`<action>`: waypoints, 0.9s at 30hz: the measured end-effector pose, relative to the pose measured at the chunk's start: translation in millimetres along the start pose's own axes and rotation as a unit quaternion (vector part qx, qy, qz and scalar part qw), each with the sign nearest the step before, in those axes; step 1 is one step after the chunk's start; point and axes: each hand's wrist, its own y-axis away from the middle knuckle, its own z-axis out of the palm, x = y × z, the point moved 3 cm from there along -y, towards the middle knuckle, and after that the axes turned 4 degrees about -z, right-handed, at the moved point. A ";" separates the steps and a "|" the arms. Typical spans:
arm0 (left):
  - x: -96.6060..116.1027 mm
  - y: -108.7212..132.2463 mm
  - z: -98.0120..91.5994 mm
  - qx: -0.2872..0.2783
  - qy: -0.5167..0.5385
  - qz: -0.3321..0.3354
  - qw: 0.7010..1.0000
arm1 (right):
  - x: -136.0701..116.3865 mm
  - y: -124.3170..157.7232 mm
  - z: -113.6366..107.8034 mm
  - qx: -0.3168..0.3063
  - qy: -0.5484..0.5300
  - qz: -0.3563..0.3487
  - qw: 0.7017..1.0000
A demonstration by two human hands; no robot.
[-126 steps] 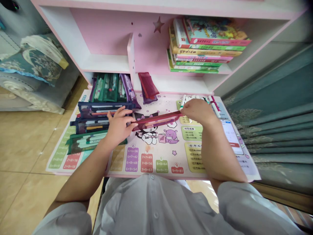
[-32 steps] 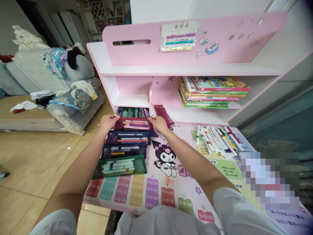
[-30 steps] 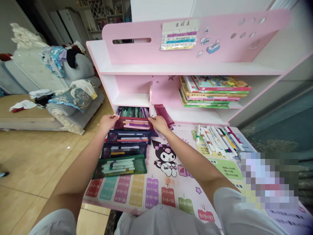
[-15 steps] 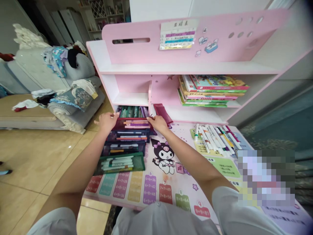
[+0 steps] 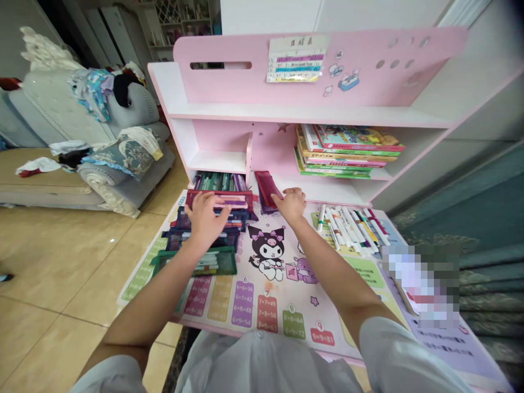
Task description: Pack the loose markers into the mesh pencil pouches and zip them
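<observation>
My left hand (image 5: 207, 215) lies over the row of mesh pencil pouches, fingers apart, on the red pouch (image 5: 245, 200) with pink and purple pens inside. Nearer to me lie navy pouches (image 5: 174, 238) and a green pouch (image 5: 228, 262) with white markers. My right hand (image 5: 291, 204) is open, its thumb at the edge of a flat dark-red mesh pouch (image 5: 268, 188). Several green and purple pens (image 5: 219, 181) fill the low cubby behind the left hand.
White-barrelled markers (image 5: 347, 229) lie loose on the right of the printed desk mat (image 5: 266, 295). Stacked books (image 5: 347, 150) sit on the pink shelf unit (image 5: 229, 112). A blurred-out object (image 5: 421, 286) is at the right edge. A sofa (image 5: 45, 120) with clothes stands left.
My left hand has moved right and toward me, from the red pouch's left end onto its middle. My right hand has let go of that pouch's right end and shifted right to the dark-red pouch.
</observation>
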 end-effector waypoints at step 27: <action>16.2 62.6 60.5 -0.017 0.053 0.077 0.995 | -5.6 -4.5 7.3 0.006 0.101 -0.123 0.987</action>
